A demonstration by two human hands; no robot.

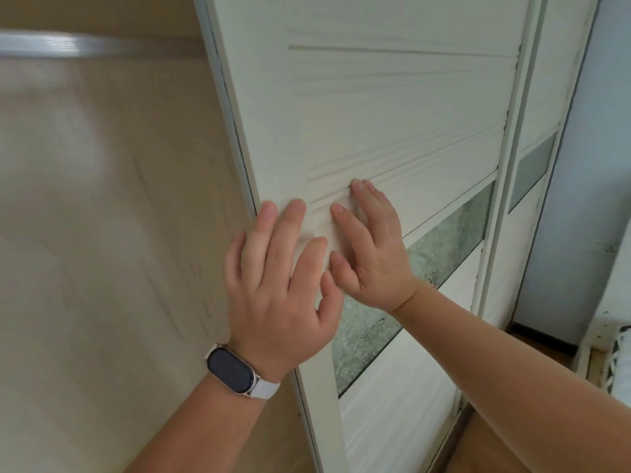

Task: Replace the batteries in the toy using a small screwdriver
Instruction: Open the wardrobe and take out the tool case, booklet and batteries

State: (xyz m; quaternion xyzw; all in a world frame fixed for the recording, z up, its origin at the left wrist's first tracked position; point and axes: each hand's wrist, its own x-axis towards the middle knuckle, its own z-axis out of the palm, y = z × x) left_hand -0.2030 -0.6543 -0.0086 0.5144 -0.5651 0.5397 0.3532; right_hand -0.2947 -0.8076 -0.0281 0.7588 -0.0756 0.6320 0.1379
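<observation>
The bare left hand [276, 281] is lying flat, palm facing away, fingers straight and spread. The bare right hand [374, 249] is lying flat alongside, thumbs just beside each other.

Matt white grooved door panel [392, 107] with a frosted, patterned glass strip [444, 240]

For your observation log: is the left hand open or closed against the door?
Open. The left hand lies flat and spread on the door, holding nothing.

Palms of left hand [273, 285] and right hand [372, 254] hidden against door [392, 114]; beige panel [102, 233] blurred
</observation>
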